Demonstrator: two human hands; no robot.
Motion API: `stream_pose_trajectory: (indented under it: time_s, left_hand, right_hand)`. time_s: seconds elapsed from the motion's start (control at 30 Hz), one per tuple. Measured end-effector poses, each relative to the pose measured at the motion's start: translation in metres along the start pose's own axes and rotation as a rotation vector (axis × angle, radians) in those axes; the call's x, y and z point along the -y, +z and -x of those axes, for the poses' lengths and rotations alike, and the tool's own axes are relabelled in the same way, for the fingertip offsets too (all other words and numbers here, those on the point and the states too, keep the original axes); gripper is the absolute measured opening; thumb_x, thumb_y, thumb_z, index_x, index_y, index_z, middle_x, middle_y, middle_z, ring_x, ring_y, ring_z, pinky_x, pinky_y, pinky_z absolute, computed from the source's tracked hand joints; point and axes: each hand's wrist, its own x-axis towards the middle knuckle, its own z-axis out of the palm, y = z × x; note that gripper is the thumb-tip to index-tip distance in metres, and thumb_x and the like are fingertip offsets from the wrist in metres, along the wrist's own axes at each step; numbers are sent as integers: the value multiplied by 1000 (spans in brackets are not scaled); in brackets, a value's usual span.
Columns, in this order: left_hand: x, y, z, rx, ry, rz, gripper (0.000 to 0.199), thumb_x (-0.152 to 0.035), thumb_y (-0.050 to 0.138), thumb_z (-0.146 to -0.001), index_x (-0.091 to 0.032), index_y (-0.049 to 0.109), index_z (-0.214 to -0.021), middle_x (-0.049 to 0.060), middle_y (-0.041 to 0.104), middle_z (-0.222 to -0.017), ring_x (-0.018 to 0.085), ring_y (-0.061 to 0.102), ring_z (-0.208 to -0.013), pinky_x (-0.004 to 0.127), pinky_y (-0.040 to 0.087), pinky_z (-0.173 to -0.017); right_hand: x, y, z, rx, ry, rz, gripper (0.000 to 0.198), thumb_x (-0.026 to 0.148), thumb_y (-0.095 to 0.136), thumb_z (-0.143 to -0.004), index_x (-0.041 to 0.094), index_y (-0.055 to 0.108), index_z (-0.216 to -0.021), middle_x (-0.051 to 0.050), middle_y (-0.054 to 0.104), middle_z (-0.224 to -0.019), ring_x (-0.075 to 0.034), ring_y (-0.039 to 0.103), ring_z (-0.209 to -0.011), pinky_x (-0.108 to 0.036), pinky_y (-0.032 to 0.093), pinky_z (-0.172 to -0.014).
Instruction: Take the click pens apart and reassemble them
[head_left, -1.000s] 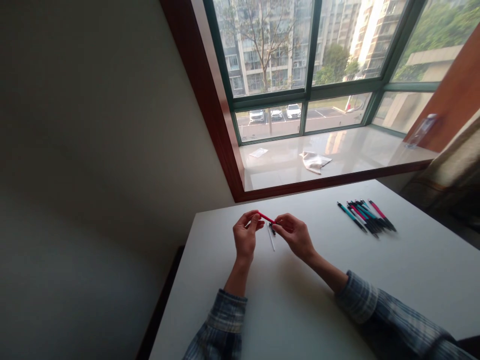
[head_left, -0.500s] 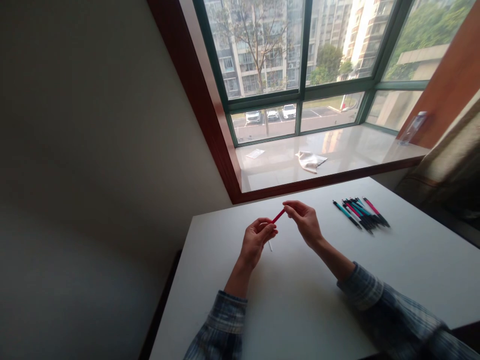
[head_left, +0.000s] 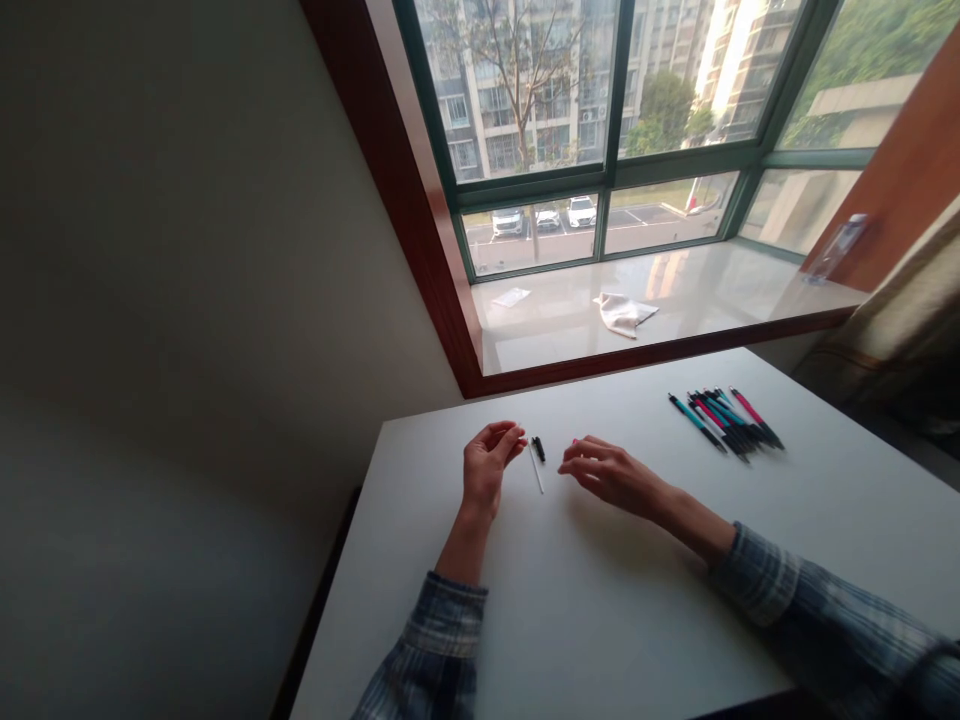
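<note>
My left hand [head_left: 491, 460] is raised over the white table, thumb and fingers pinched together. A tiny pale bit shows at the fingertips, too small to name. Just right of it lie a thin white pen refill [head_left: 536, 470] and a short black pen part [head_left: 538, 449], side by side. My right hand [head_left: 607, 475] hovers low over the tabletop to the right of these, fingers loosely stretched out and slightly apart. Behind its fingers peeks the end of a pink pen barrel [head_left: 575, 441]; the remainder is hidden by the hand.
Several pens [head_left: 724, 425] in teal, pink, white and black lie in a pile on the right part of the white table [head_left: 585, 620]. On the windowsill beyond are a crumpled white cloth [head_left: 626, 314], a flat white packet [head_left: 511, 297] and a clear bottle [head_left: 838, 248]. A wall rises at left.
My hands have drawn apart. The pink barrel, held between both before, is now low behind my right hand. My left hand shifted left, and the black pen part now shows beside the refill.
</note>
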Motion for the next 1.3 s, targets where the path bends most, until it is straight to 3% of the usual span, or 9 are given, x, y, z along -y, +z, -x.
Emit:
stream_pose_trajectory:
  time_s: [0.13, 0.23, 0.37, 0.77, 1.0, 1.1, 1.2, 1.3]
  left_hand:
    - [-1, -2, -2, -18, 7, 2, 38, -34, 92, -66, -13, 74, -93, 7, 77, -87, 14, 71, -74, 33, 60, -83]
    - [0, -2, -3, -25, 7, -12, 38, -34, 91, -66, -13, 74, -93, 7, 77, -87, 15, 71, -75, 34, 60, -84]
    - [3, -3, -4, -13, 6, -31, 37, -36, 91, -67, -14, 75, -93, 7, 77, -89, 14, 71, -76, 34, 59, -86]
    - [9, -4, -7, -17, 48, -100, 34, -37, 88, -70, -16, 78, -94, 6, 76, -88, 15, 68, -76, 35, 58, -84]
    - [10, 0, -2, 71, 33, -167, 28, -34, 87, -72, -16, 80, -93, 7, 78, -90, 18, 70, -81, 35, 56, -84]
    - [11, 1, 0, 105, 34, -227, 26, -33, 85, -74, -17, 80, -93, 8, 78, -93, 20, 70, -84, 34, 55, -82]
    - [12, 5, 2, 182, 37, -331, 23, -34, 83, -76, -17, 80, -91, 8, 79, -93, 21, 71, -84, 33, 55, -80]
    - [12, 11, 6, 271, 32, -376, 23, -36, 82, -77, -17, 80, -90, 8, 79, -91, 22, 72, -84, 33, 56, -80]
  right_hand:
    - [-1, 7, 10, 105, -7, 19, 28, 17, 52, -102, 28, 75, -112, -8, 73, -111, -22, 71, -100, -38, 60, -91]
    - [-3, 7, 12, 24, 107, 23, 25, 22, 57, -100, 28, 73, -119, -9, 72, -114, -23, 71, -104, -39, 59, -93]
    - [-7, 10, 12, -34, 239, 55, 19, 29, 63, -98, 27, 75, -112, -9, 73, -106, -23, 72, -94, -37, 59, -86]
    - [-5, 20, -2, 75, 201, 13, 24, 21, 66, -94, 29, 75, -115, -8, 74, -115, -27, 66, -106, -43, 57, -94]
    - [-2, 18, -2, 82, 160, 7, 30, 20, 66, -93, 31, 73, -120, -6, 74, -122, -27, 65, -113, -44, 57, -97]
    - [-1, 16, -5, 4, 186, -48, 25, 24, 67, -94, 30, 74, -117, -6, 76, -115, -25, 68, -105, -42, 58, -92]
    - [0, 14, -9, -199, 292, -136, 19, 33, 69, -95, 26, 75, -112, -5, 78, -99, -21, 70, -87, -36, 58, -78]
    - [-1, 15, -12, -347, 362, -230, 18, 37, 74, -92, 24, 77, -103, -4, 78, -90, -19, 69, -77, -34, 56, -73]
